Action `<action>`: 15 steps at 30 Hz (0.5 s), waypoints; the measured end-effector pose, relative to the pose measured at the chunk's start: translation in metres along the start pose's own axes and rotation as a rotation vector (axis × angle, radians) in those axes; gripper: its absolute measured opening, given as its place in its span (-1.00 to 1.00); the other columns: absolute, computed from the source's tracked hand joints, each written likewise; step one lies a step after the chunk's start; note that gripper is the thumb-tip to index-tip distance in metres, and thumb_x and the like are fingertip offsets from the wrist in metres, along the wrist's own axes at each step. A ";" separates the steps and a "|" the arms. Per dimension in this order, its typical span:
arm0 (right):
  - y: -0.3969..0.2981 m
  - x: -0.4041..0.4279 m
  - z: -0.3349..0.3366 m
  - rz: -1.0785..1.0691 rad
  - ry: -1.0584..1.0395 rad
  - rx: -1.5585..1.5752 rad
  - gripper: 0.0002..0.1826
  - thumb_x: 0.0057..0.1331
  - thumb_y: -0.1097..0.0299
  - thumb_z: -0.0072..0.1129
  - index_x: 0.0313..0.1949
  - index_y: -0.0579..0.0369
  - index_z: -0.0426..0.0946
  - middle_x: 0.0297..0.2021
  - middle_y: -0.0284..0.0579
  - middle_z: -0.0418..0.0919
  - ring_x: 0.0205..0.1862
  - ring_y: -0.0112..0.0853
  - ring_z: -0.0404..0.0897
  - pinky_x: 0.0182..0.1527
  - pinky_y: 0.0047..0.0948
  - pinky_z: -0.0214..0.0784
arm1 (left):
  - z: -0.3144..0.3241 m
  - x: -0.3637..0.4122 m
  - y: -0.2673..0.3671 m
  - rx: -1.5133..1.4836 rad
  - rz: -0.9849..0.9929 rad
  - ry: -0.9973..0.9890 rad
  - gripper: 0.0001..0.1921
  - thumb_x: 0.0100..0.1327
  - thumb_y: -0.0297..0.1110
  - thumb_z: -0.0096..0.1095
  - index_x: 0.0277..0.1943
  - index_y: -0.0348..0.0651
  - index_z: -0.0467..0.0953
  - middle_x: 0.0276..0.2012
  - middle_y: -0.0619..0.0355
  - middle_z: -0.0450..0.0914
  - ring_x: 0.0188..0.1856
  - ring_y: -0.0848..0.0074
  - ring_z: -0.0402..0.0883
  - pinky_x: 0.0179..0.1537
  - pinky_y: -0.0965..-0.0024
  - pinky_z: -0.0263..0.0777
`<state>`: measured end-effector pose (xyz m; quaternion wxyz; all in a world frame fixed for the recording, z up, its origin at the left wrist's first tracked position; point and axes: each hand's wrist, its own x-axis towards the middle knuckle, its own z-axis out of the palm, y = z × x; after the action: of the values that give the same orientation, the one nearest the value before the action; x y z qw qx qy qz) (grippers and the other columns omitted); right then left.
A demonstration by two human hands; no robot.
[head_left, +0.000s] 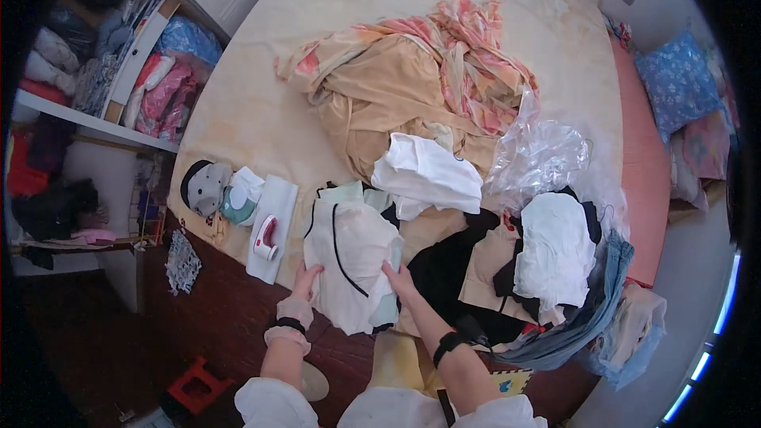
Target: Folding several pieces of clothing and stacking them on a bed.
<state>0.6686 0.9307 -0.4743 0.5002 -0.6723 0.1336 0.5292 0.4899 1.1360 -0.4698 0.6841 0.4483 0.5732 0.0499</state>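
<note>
A white garment with black piping (357, 249) lies over the near edge of the bed, its lower part hanging past it. My left hand (308, 280) grips its left side, the thumb on top. On the opposite side my right hand (398, 280) holds it the same way. Pale green fabric (348, 193) shows beneath and behind it. To the left, a white and dark red handheld fabric shaver (265, 241) rests on a folded white cloth (284, 199). A crumpled white garment (428, 169) sits just beyond the piped one.
Black clothing (443, 273), a white folded garment (553, 249) and blue denim (600, 309) pile up on the right. Clear plastic (541, 151) and a tan floral bedcover (380, 83) lie behind. A grey cap (208, 187) is at left; a red stool (199, 385) stands on the floor.
</note>
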 end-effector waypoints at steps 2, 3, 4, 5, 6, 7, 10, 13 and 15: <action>0.002 -0.003 0.002 -0.070 -0.024 0.074 -0.28 0.27 0.01 0.27 0.25 0.25 0.33 0.06 0.06 0.55 0.06 -0.24 0.55 0.11 -0.29 0.37 | -0.009 0.011 -0.018 -0.010 0.049 -0.021 -0.38 0.17 -0.42 0.26 0.29 -0.34 0.28 0.07 -0.01 0.55 0.09 0.29 0.55 0.14 0.30 0.39; 0.000 -0.006 0.003 -0.080 -0.015 0.101 -0.29 0.27 0.02 0.27 0.24 0.27 0.34 0.06 0.07 0.55 0.07 -0.22 0.54 0.13 -0.29 0.36 | -0.012 0.013 -0.022 0.006 0.079 -0.019 -0.37 0.18 -0.42 0.25 0.32 -0.34 0.25 0.09 -0.02 0.54 0.11 0.29 0.54 0.15 0.29 0.38; -0.002 -0.010 0.004 -0.099 0.017 0.059 -0.29 0.28 0.03 0.25 0.26 0.27 0.30 0.08 0.07 0.53 0.08 -0.22 0.53 0.14 -0.29 0.34 | -0.013 0.012 -0.022 0.084 0.125 -0.014 -0.33 0.19 -0.40 0.24 0.35 -0.33 0.19 0.13 -0.06 0.49 0.15 0.26 0.50 0.18 0.28 0.35; -0.004 -0.014 0.004 -0.117 0.053 0.017 -0.28 0.30 0.04 0.24 0.28 0.28 0.27 0.10 0.07 0.51 0.09 -0.22 0.52 0.15 -0.29 0.33 | -0.013 0.008 -0.019 0.177 0.181 0.003 -0.30 0.21 -0.38 0.24 0.38 -0.33 0.14 0.18 -0.10 0.44 0.19 0.22 0.46 0.21 0.28 0.32; -0.006 -0.017 0.006 -0.123 0.096 -0.035 -0.27 0.31 0.04 0.22 0.30 0.28 0.23 0.11 0.07 0.50 0.10 -0.22 0.51 0.16 -0.30 0.31 | -0.012 0.005 -0.012 0.308 0.202 0.038 -0.26 0.22 -0.37 0.24 0.40 -0.32 0.08 0.22 -0.14 0.40 0.24 0.19 0.42 0.25 0.27 0.28; -0.008 -0.020 0.007 -0.162 0.121 -0.050 -0.27 0.31 0.06 0.22 0.30 0.28 0.22 0.14 0.10 0.47 0.13 -0.19 0.48 0.18 -0.28 0.30 | -0.009 0.001 -0.004 0.430 0.350 0.088 -0.23 0.22 -0.33 0.26 0.42 -0.31 0.04 0.27 -0.18 0.32 0.29 0.13 0.35 0.28 0.22 0.23; -0.005 -0.034 0.007 -0.300 0.281 -0.202 -0.28 0.31 0.10 0.20 0.31 0.29 0.20 0.20 0.18 0.37 0.23 -0.11 0.39 0.23 -0.24 0.26 | 0.015 -0.027 0.019 0.868 0.650 0.171 -0.13 0.22 -0.20 0.31 0.46 -0.25 -0.04 0.39 -0.26 0.08 0.41 -0.04 0.10 0.37 0.01 0.03; 0.008 -0.059 0.000 -0.559 0.370 -0.521 -0.30 0.30 0.19 0.17 0.32 0.29 0.17 0.27 0.24 0.26 0.30 -0.02 0.30 0.28 -0.18 0.22 | 0.057 -0.059 0.028 1.170 0.805 -0.001 -0.09 0.20 -0.03 0.32 0.49 -0.12 -0.03 0.45 -0.29 -0.09 0.47 -0.19 -0.11 0.38 -0.26 -0.18; 0.023 -0.075 -0.007 -0.764 0.225 -0.751 -0.31 0.30 0.25 0.14 0.34 0.30 0.15 0.30 0.27 0.19 0.33 0.04 0.24 0.32 -0.14 0.18 | 0.087 -0.080 0.018 1.287 0.811 -0.171 -0.10 0.18 0.07 0.29 0.50 0.02 0.01 0.47 -0.28 -0.15 0.47 -0.27 -0.18 0.34 -0.44 -0.28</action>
<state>0.6261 0.8883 -0.4234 0.3651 -0.8577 -0.2656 0.2461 0.5434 1.0517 -0.4039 0.2583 0.9360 0.2249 -0.0817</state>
